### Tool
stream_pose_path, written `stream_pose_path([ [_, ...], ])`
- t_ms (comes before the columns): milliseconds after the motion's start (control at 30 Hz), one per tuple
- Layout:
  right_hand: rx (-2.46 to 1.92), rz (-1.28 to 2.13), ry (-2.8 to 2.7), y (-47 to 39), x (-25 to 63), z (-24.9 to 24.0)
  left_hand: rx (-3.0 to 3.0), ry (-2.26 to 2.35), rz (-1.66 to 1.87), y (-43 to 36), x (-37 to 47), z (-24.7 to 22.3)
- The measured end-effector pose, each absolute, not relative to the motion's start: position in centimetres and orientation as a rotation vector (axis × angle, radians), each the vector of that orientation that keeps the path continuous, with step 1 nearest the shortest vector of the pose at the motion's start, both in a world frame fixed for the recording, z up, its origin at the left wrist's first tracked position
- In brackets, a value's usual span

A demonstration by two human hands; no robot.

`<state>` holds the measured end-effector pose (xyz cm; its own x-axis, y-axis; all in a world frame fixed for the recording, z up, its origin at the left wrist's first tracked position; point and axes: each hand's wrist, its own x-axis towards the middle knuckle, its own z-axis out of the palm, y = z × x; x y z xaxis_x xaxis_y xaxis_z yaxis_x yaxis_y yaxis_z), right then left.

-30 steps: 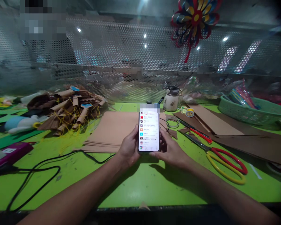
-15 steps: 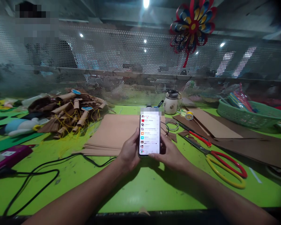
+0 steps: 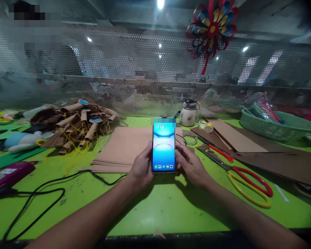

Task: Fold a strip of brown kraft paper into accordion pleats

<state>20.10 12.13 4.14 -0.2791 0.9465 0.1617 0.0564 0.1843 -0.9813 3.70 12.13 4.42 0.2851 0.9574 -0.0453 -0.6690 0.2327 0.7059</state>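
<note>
A smartphone [image 3: 163, 148] stands upright between my two hands, its lit screen showing a blue background with a row of app icons. My left hand [image 3: 142, 164] is closed around its left edge. On the other side my right hand [image 3: 190, 164] grips the right edge, thumb beside the screen; its fingers are partly hidden behind the phone. Just behind the phone lies a stack of brown paper sheets [image 3: 124, 145]. To the right of my right hand are large scissors [image 3: 238, 176] with one red and one yellow handle.
A heap of rolled brown paper pieces with yellow strings [image 3: 85, 124] sits at the left, above a purple device [image 3: 12, 176] and a black cable [image 3: 64, 192]. A white bottle [image 3: 188, 116], brown card sheets [image 3: 280, 166] and a green basket [image 3: 277, 128] are on the right. Mesh panel behind.
The phone screen has switched from a white list to a blue home screen. My right thumb has moved from the bottom of the screen up to its right edge.
</note>
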Motion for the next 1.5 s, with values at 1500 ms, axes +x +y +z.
stream_pose_path([
  [1500,-0.951,1.162,-1.743,11.9,19.9,3.0,0.606,0.544,1.213,12.2,3.6,4.9],
])
